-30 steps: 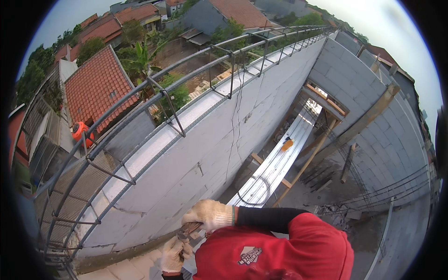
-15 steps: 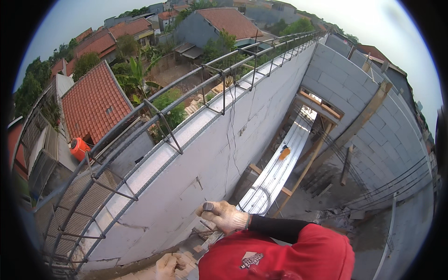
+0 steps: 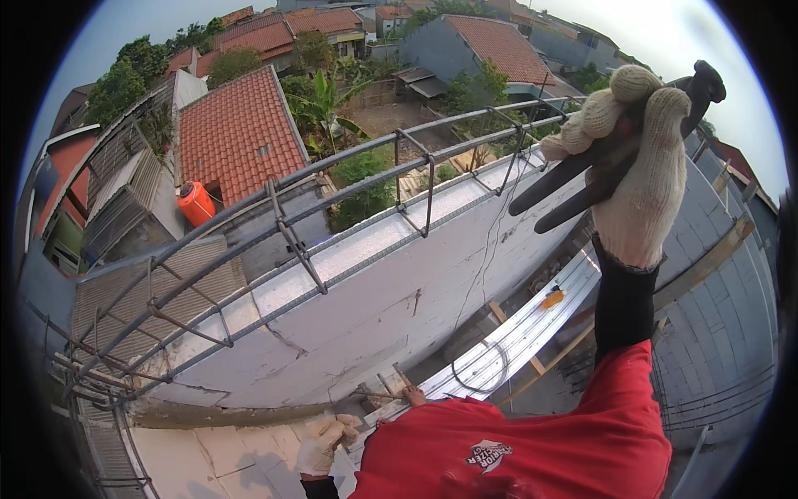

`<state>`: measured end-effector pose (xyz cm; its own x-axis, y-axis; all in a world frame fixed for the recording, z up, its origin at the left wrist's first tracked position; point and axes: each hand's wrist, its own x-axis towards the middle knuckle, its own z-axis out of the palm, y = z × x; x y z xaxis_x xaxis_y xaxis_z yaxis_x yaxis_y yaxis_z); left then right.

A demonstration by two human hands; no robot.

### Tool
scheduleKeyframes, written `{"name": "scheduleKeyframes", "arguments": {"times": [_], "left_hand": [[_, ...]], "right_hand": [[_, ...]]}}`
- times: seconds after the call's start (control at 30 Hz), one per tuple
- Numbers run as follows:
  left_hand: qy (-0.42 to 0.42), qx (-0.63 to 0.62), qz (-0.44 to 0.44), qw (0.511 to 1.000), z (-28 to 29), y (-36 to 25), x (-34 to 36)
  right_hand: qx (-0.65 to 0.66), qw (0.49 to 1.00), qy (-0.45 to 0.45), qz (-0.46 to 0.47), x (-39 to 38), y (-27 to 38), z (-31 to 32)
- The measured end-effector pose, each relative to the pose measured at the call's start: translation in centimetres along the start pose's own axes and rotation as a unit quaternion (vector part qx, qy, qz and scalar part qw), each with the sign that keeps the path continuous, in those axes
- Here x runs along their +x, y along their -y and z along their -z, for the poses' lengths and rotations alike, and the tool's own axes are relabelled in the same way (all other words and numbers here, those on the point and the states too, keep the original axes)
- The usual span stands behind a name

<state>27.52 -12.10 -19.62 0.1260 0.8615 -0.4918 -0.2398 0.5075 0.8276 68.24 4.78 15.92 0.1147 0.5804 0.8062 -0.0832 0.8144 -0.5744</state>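
My right hand (image 3: 644, 187), in a cream knitted glove with a black sleeve above a red shirt, is raised high at the right. It is closed around a dark two-pronged hand tool (image 3: 573, 179). Two prongs point down to the left, and a rounded dark end sticks out at the upper right. My left hand (image 3: 324, 449), also gloved, is low near the pale block surface. Its fingers are curled, and whatever they hold is hidden. A rebar cage (image 3: 283, 220) of long bars and tied stirrups runs along the top of the white block wall (image 3: 357, 299).
Below the wall lie ribbed metal sheets (image 3: 486, 345) with an orange object (image 3: 552, 298) and a wire loop on them. A bare foot (image 3: 413, 395) shows beside the wall. A timber beam (image 3: 706, 258) slants at the right. Tiled roofs (image 3: 237, 141) stand beyond, far below.
My right hand has swung from low in front of me up to the upper right, with the tool in it. The view has turned, and more of my left hand shows.
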Motion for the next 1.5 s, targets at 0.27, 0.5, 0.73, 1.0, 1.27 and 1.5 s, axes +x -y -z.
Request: {"name": "scheduleKeyframes", "arguments": {"times": [0.27, 0.5, 0.73, 1.0, 1.27, 1.5], "left_hand": [[-0.032, -0.043, -0.032, 0.998, 0.3, 3.1, 0.4], [-0.041, -0.033, -0.034, 0.998, 2.3, 5.6, -0.6], [0.025, 0.299, -0.095, 0.949, 12.9, 9.4, 4.7], [-0.037, 0.041, -0.031, 0.998, 0.4, 1.1, 2.2], [-0.024, 0.08, 0.035, 0.996, -1.8, -2.9, -1.9], [0.089, 0.191, -0.153, 0.965, -2.9, -7.0, -5.1]], "right_hand": [[-0.449, 0.89, 0.076, -0.032, 12.2, -5.2, -1.2], [-0.476, 0.871, 0.105, -0.062, 12.7, -10.7, -3.2], [-0.238, 0.957, 0.097, -0.133, 5.2, -10.1, -3.5], [-0.367, 0.929, -0.033, -0.024, 2.8, -11.2, -3.8], [-0.178, 0.96, 0.136, 0.167, -9.2, -7.0, -8.7], [-0.118, 0.837, 0.524, -0.102, -26.5, -10.8, -15.4]]}}
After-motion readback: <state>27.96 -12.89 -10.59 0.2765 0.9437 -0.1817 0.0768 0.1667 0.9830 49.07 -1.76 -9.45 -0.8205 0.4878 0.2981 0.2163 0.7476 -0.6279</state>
